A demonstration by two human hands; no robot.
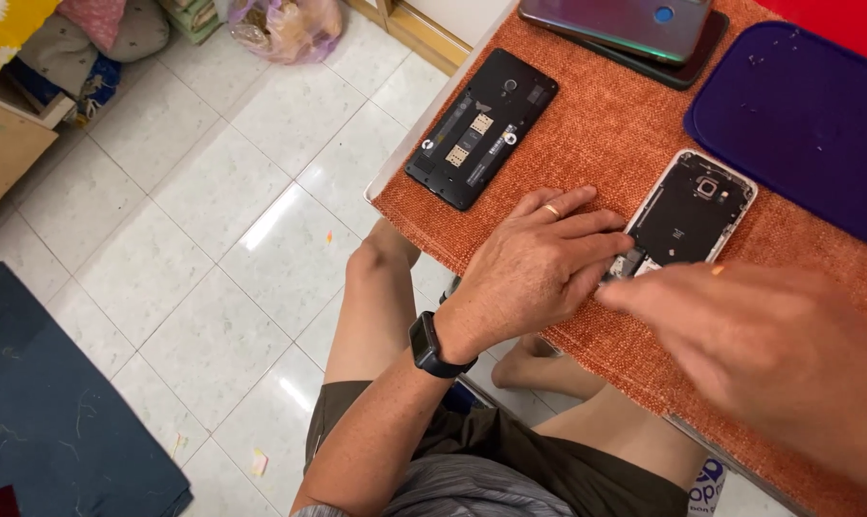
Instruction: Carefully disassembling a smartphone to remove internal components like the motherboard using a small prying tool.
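Neither of our hands has a closed hold on anything: our left hand lies flat, fingers spread, on the coarse orange woven cloth, its fingertips touching the lower edge of the opened white-framed phone with its back cover off, and our right hand comes in blurred from the right, its fingers reaching to that same lower edge; whether they pinch a small part there we cannot tell. We wear a black smartwatch on the left wrist and a gold ring on a left finger. That phone lies tilted on the cloth, its dark insides and round camera facing up. Farther left, at the table's edge, rests a black rectangular phone body with bare card slots. To the right of the open phone lies a dark purple rounded plastic lid. Farthest off, two stacked phones, the top one with a glossy grey-green back, sit at the cloth's far end.
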